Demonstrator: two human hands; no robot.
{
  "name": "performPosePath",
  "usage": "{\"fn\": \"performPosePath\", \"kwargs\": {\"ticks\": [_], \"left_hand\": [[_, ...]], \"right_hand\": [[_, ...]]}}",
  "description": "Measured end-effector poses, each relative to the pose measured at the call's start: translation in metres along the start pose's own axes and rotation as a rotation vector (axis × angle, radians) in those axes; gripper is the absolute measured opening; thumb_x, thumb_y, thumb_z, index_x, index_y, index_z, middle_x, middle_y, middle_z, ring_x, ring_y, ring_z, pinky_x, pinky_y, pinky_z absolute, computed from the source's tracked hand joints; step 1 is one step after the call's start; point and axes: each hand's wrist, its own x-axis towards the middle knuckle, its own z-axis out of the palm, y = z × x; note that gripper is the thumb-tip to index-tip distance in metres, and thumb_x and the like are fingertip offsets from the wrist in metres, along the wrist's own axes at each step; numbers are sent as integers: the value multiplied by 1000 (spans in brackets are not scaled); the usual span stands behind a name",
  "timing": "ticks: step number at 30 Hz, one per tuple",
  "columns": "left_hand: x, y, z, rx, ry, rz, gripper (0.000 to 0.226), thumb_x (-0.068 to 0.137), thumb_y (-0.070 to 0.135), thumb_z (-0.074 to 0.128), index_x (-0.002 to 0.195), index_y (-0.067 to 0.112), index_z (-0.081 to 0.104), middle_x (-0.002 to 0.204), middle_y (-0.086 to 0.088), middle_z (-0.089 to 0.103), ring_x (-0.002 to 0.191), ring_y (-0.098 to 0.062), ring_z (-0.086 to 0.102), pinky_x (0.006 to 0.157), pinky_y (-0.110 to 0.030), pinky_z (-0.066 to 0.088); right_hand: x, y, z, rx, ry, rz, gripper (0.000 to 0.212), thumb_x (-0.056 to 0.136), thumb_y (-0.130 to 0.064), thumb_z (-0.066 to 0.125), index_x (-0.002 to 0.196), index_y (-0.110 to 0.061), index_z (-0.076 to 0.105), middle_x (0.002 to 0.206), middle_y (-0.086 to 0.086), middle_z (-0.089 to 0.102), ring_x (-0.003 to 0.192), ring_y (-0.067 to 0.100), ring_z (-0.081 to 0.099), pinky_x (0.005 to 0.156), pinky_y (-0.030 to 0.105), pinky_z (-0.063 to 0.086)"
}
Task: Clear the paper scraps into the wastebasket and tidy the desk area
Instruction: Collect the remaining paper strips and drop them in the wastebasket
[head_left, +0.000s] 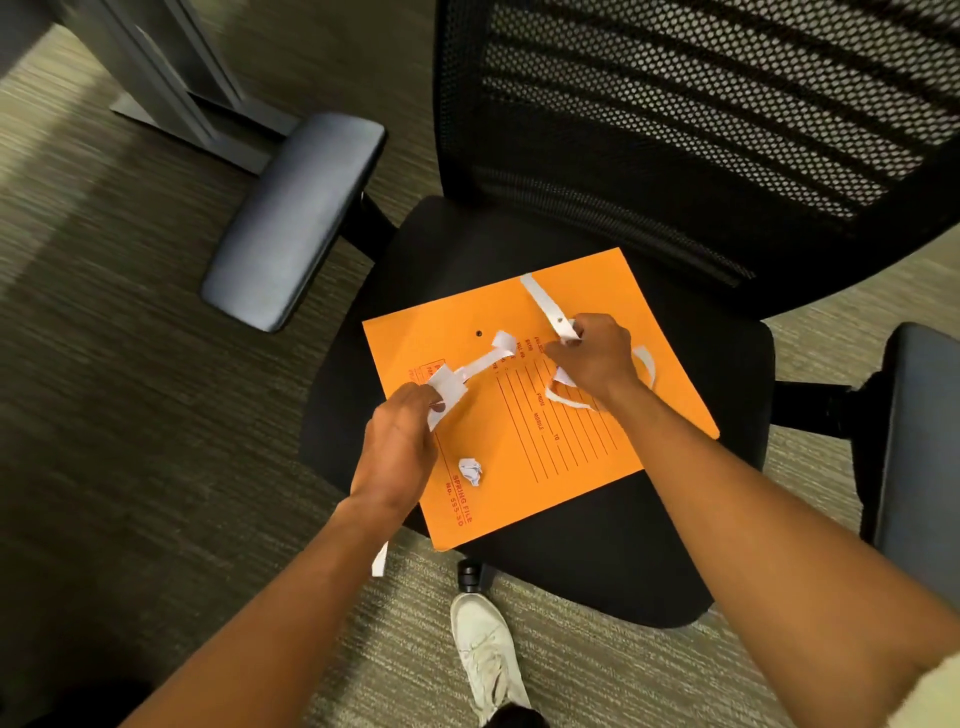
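Observation:
An orange spring-file folder (540, 447) lies on the black seat of an office chair (597, 561). White paper scraps are scattered on it. My left hand (400, 441) pinches a folded white scrap (448, 387) at the folder's left edge. My right hand (592, 358) grips the lower end of a long white strip (543, 299) near the folder's top. Another strip (491, 358) lies between my hands. A curled strip (647, 361) shows beside my right wrist. A small crumpled ball (470, 471) rests lower on the folder. One strip (380, 560) shows below my left forearm. No wastebasket is in view.
The chair's mesh back (701, 114) rises behind the seat, with padded armrests on the left (296, 218) and right (924, 457). A grey desk leg (176, 88) stands on the carpet at the upper left. My white shoe (488, 654) is by the chair's caster (467, 574).

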Motion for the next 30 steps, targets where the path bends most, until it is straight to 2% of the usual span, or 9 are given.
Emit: {"fn": "performPosePath", "kwargs": {"ticks": [2, 4, 8, 11, 14, 20, 23, 28, 30], "left_hand": [[-3, -2, -4, 3, 0, -7, 34, 83, -15, 47, 101, 13, 57, 99, -3, 58, 81, -21, 58, 68, -40, 53], [-5, -3, -8, 13, -9, -5, 36, 82, -16, 47, 97, 16, 52, 94, 1, 52, 75, -19, 54, 62, -36, 48], [-7, -1, -12, 45, -46, 1, 27, 85, -11, 46, 95, 15, 49, 96, -4, 52, 77, -23, 52, 59, -38, 45], [-6, 2, -10, 68, -58, 18, 14, 90, -1, 45, 95, 11, 50, 92, -7, 56, 75, -24, 55, 58, -39, 44], [-8, 7, -5, 78, -86, 0, 4, 94, 17, 48, 97, 14, 50, 91, -5, 59, 70, -21, 56, 58, -36, 44], [-19, 15, 13, 291, -263, 81, 59, 82, 68, 54, 114, 21, 43, 109, 4, 46, 92, -17, 53, 73, -32, 51], [-24, 15, 22, 416, -329, 110, 54, 87, 53, 59, 123, 18, 40, 122, 2, 43, 103, -18, 49, 79, -29, 49], [-26, 17, 26, 416, -351, 71, 47, 87, 12, 62, 127, 17, 37, 126, -2, 44, 101, -21, 55, 79, -33, 51], [-27, 19, 26, 386, -336, 66, 47, 89, 10, 59, 129, 18, 35, 122, -1, 47, 97, -20, 58, 76, -32, 53]], "right_hand": [[-9, 11, -12, 152, 88, 18, 12, 83, -15, 69, 73, -19, 64, 62, -7, 59, 49, 0, 58, 42, 11, 39], [-15, 23, -31, 255, 191, 35, 14, 82, -11, 66, 70, -16, 61, 67, 0, 61, 53, -2, 58, 47, 14, 44], [-24, 57, -70, 212, 333, 76, 9, 83, -17, 61, 91, -16, 57, 93, 7, 63, 79, 20, 63, 65, 30, 47], [-41, 81, -85, 261, 350, 64, 16, 88, -20, 57, 100, -27, 49, 86, -8, 59, 75, 7, 60, 57, 24, 41], [-61, 103, -84, 209, 275, 11, 29, 93, -17, 53, 118, -30, 47, 100, -9, 60, 83, -2, 58, 66, 18, 43], [-93, 128, -51, -93, 167, -116, 39, 92, -2, 47, 120, -26, 60, 107, -4, 44, 98, 19, 57, 78, 25, 43], [-102, 127, -34, -186, 134, -141, 32, 89, -9, 58, 117, -24, 62, 115, -2, 41, 103, 19, 57, 81, 23, 46], [-106, 114, -19, -322, 135, -102, 46, 74, -53, 73, 108, -28, 53, 122, -1, 34, 104, 14, 44, 77, 27, 51], [-107, 111, -19, -330, 132, -81, 45, 76, -47, 75, 108, -26, 53, 125, 2, 35, 107, 17, 47, 80, 29, 54]]}}
